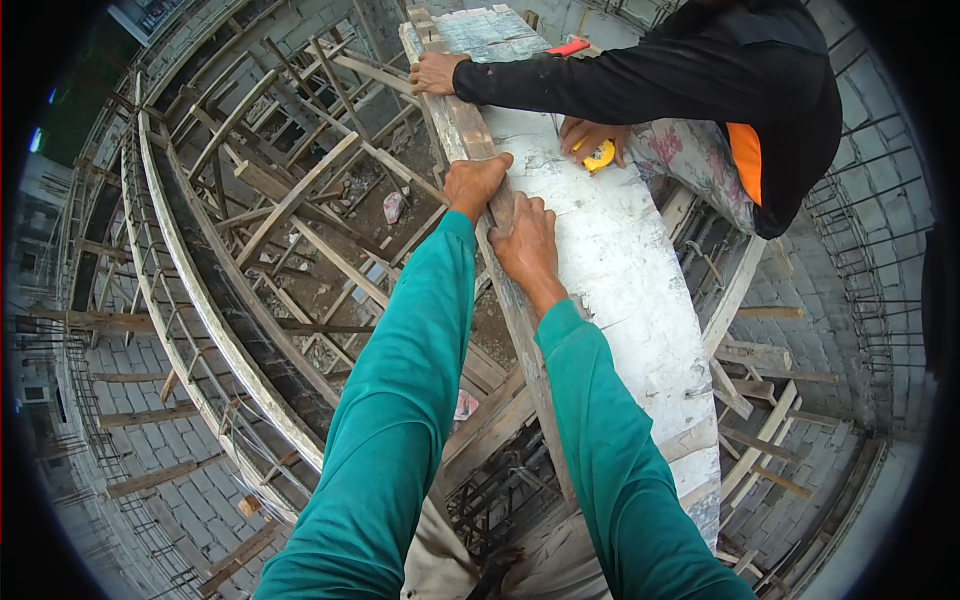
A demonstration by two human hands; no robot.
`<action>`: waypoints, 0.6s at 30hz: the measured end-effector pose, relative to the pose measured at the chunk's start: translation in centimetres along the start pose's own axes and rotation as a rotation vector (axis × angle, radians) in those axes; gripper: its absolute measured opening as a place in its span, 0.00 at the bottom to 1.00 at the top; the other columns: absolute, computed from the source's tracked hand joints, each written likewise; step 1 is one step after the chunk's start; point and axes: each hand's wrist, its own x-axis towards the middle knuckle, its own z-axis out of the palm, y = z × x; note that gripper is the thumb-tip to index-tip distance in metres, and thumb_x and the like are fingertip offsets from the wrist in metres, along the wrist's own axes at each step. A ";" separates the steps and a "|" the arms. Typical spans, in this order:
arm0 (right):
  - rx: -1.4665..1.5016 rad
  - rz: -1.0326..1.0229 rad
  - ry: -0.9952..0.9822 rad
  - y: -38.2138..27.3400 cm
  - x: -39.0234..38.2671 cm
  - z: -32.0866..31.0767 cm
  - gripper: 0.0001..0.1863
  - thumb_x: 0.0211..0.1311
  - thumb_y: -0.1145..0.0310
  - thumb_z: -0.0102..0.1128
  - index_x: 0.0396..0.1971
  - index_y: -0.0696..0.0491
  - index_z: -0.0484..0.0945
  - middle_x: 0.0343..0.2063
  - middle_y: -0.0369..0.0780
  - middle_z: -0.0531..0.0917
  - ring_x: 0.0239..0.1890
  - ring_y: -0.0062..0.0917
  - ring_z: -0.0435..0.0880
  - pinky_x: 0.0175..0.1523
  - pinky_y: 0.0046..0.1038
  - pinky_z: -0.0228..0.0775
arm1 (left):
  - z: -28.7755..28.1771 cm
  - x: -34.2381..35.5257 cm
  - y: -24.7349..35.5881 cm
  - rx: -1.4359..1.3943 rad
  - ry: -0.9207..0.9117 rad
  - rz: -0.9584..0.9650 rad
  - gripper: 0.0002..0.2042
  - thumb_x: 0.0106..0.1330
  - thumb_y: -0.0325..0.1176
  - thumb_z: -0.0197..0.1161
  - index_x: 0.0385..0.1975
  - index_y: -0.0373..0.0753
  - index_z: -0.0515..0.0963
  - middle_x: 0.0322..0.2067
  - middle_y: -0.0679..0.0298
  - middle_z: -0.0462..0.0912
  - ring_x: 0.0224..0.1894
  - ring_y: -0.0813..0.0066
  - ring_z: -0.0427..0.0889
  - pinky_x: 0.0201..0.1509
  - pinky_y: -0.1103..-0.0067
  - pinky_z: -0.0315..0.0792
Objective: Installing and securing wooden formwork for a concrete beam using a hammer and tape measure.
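Here, the fingers of the left hand (474,184) are curled over the top edge of a weathered wooden batten (478,150), closed on it, with the thumb side toward the white board. The right hand (524,243) lies just behind it on the same batten, its fingers flat and bent over the edge, pressing down on it; whether they close fully round it cannot be told. Both forearms wear teal sleeves (400,400) that enter from the lower edge. The batten runs along the left edge of a long white-coated formwork panel (625,270), touching it along its length. The panel surface is chalky, scuffed and stained grey, and it narrows toward the far end. Further along, a co-worker in a black long-sleeved top grips the same batten with one hand (433,73), while the other hand (590,135) rests on the panel over a yellow tape measure (599,155). A red flat object (568,46) lies at the far end of the panel. Below and to the left is an open drop into a lattice of timber props and braces (300,220) with debris on the ground. Grey block walls (180,490) curve around the site, and vertical steel reinforcement bars (860,260) stand on the right.
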 end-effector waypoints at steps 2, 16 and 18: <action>-0.011 0.034 0.001 1.0 0.2 -0.7 0.33 0.55 0.64 0.68 0.60 0.59 0.68 0.54 0.51 0.74 0.57 0.50 0.70 0.64 0.45 0.66 | 0.6 -0.3 0.4 0.006 -0.034 0.031 0.41 0.45 0.57 0.71 0.52 0.26 0.81 0.54 0.45 0.83 0.58 0.55 0.83 0.61 0.71 0.74; -0.339 0.396 0.274 23.5 -25.3 -18.6 0.33 0.72 0.48 0.55 0.64 0.60 0.68 0.61 0.55 0.72 0.65 0.50 0.67 0.70 0.47 0.55 | 1.5 3.9 -2.1 -0.117 -0.091 0.093 0.40 0.44 0.57 0.71 0.51 0.27 0.83 0.55 0.45 0.82 0.58 0.53 0.81 0.62 0.71 0.71; -0.340 0.569 0.281 25.8 -27.7 -19.0 0.35 0.72 0.45 0.54 0.64 0.60 0.68 0.60 0.55 0.73 0.65 0.50 0.68 0.70 0.48 0.55 | 3.8 1.8 -0.9 -0.099 -0.154 0.130 0.40 0.44 0.57 0.72 0.51 0.27 0.83 0.54 0.46 0.83 0.55 0.54 0.83 0.60 0.71 0.72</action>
